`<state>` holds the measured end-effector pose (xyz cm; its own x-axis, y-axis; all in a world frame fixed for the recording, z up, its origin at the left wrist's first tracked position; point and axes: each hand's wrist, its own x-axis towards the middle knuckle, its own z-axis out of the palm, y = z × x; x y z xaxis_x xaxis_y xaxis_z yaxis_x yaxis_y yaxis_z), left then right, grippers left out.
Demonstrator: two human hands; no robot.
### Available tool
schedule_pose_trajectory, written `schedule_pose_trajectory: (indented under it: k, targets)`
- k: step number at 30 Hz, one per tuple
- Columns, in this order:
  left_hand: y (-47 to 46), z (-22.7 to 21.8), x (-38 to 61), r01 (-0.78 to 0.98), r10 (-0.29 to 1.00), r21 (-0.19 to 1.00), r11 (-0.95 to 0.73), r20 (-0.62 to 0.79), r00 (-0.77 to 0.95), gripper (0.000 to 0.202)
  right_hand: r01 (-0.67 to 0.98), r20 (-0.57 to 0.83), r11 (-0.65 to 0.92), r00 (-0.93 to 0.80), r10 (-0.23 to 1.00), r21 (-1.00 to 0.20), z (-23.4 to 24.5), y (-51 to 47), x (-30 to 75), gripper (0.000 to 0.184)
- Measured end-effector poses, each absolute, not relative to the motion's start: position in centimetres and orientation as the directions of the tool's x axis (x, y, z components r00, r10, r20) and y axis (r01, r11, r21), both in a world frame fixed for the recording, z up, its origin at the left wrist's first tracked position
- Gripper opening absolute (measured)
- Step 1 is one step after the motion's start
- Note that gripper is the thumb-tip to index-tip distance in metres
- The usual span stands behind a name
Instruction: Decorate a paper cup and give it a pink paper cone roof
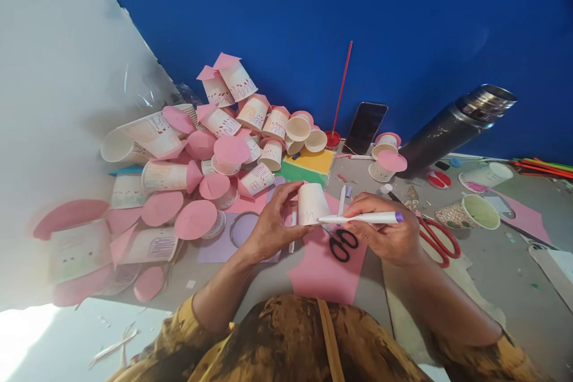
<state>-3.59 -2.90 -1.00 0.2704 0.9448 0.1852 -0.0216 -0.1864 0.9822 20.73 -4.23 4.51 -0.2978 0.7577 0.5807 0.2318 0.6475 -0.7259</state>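
Observation:
A white paper cup [313, 200] is upside down in my left hand [280, 221], thumb and fingers around its side. Purple zigzag marks show near its rim. My right hand [391, 233] grips a white marker [364, 218] with a purple end; its tip is at the cup's lower edge, and I cannot tell if it touches. Below the hands lies pink paper [333, 268] with black-handled scissors [342, 245] on it. Another white marker [342, 200] lies just behind the cup.
Many decorated cups with pink paper tops [194, 219] are piled on the left. A dark flask [447, 131], a phone [364, 125] and a red straw [342, 86] stand at the blue wall. Red-handled scissors [441, 242] and a patterned cup [468, 213] lie on the right.

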Motion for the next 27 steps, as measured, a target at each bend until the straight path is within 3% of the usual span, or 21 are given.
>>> schedule_pose_trajectory:
  k: [10, 14, 22, 27]
  targets:
    - [-3.0, -0.9, -3.4, -0.14, 0.926, 0.978, -0.155, 0.193, 0.323, 0.077, 0.327, 0.528, 0.586, -0.256, 0.81, -0.741, 4.3, -4.1, 20.9, 0.003]
    - [-3.0, -0.7, -3.2, -0.196, 0.935, 0.976, -0.096, 0.156, 0.318, 0.077, 0.282, 0.476, 0.56, -0.315, 0.821, -0.779, 4.2, -4.1, 21.0, 0.008]
    - [-3.2, 0.1, -3.0, -0.266, 0.945, 0.964, 0.028, 0.061, 0.321, 0.076, 0.285, 0.431, 0.499, -0.271, 0.861, -0.818, 4.0, -3.9, 21.2, 0.017]
    - [-3.2, 0.3, -2.9, -0.302, 0.938, 0.95, 0.076, 0.034, 0.344, 0.077, 0.259, 0.437, 0.482, -0.214, 0.874, -0.837, 3.7, -3.7, 21.5, 0.011]
